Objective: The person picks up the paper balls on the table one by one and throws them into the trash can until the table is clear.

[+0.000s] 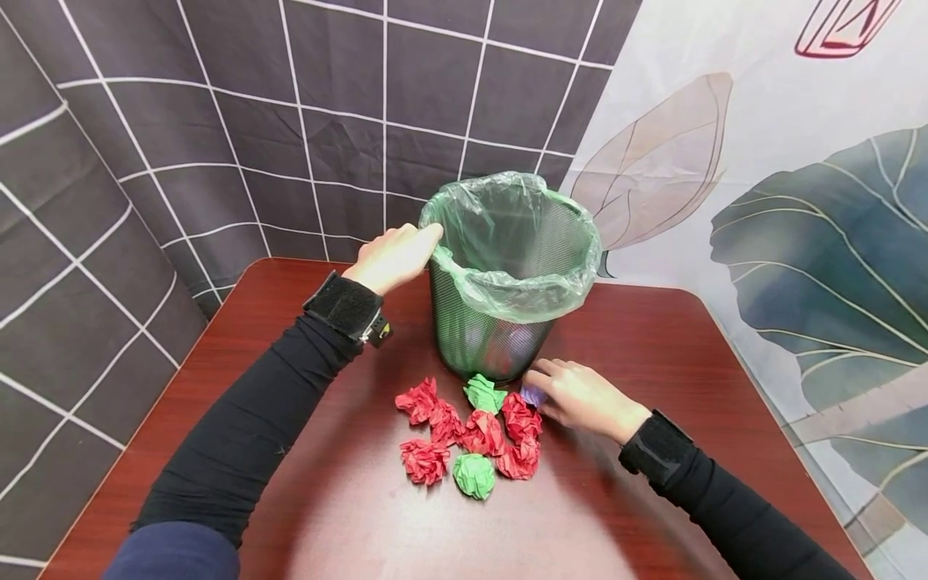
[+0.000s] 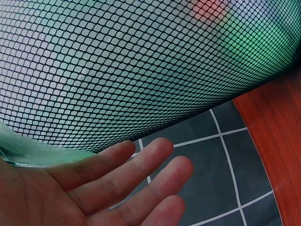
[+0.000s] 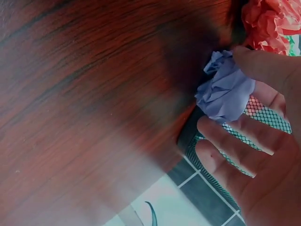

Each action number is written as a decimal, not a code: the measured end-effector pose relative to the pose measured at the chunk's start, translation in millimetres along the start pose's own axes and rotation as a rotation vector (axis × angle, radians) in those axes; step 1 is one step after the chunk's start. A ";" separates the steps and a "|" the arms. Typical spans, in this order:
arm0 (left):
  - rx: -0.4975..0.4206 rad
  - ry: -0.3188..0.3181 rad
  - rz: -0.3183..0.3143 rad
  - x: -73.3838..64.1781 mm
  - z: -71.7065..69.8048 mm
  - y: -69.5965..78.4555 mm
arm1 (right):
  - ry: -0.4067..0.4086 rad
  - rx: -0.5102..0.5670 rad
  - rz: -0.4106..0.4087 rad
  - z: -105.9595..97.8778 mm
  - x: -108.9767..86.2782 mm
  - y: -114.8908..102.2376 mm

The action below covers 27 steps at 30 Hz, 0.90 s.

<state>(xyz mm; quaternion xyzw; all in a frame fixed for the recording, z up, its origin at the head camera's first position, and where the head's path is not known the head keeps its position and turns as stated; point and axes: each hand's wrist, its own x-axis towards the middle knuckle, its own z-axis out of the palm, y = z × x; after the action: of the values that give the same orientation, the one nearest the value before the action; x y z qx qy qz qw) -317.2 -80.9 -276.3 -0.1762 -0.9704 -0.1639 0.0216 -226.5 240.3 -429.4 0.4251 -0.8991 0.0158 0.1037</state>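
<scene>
A navy cuff (image 1: 174,552) is seen nearest, and from it a black sleeve (image 1: 232,443) is stretched up to a wristband (image 1: 344,306) and the left hand (image 1: 395,254). By that hand the left side of the rim of a mesh bin (image 1: 451,322) is held, over its green liner (image 1: 518,294). Its four fingers are laid loosely extended along the outside, slightly spread; the thumb's exact hold cannot be told, as most of it is hidden.

Below the bin, well apart from the left hand, the right hand (image 1: 583,399) is lowered to the table (image 1: 348,499). A purple ball (image 3: 223,92) of crumpled paper is pinched between its thumb and bent fingers, just beside the bin's base; the other fingers are left half spread.

Just left of the right hand, and below the left hand, six red balls (image 1: 482,432) are bunched together with two green balls (image 1: 474,475). One green ball is placed against or just before the bin's base; the other is set at the near edge of the bunch. Through the mesh, between the two hands, pale purple shapes are blurrily seen.

Beyond the left hand, a wall cloth (image 1: 333,145) is patterned with white lines on grey; beyond the right hand, large leaves (image 1: 652,161) are printed.
</scene>
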 end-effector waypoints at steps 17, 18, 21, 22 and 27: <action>-0.001 0.000 0.006 -0.3 -1.7 0.8 | 0.011 0.053 0.103 -29.3 -17.7 -4.9; 0.000 -0.001 0.008 -0.2 -1.7 1.0 | 0.018 0.047 0.101 -32.2 -18.5 -5.2; 0.004 -0.006 0.005 -0.5 -1.8 1.7 | 0.044 0.037 0.084 -43.8 -19.2 -6.9; 0.005 -0.008 0.002 -0.6 -1.9 2.0 | 0.054 0.037 0.076 -48.3 -19.0 -7.6; 0.017 -0.013 -0.001 0.3 -1.6 1.4 | 0.096 0.032 0.044 -76.4 -15.1 -11.1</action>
<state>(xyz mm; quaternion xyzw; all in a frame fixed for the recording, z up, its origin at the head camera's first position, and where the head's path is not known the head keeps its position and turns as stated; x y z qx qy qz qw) -317.0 -80.1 -274.3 -0.1766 -0.9719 -0.1546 0.0167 -195.5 253.5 -358.4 0.4054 -0.9019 0.0527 0.1395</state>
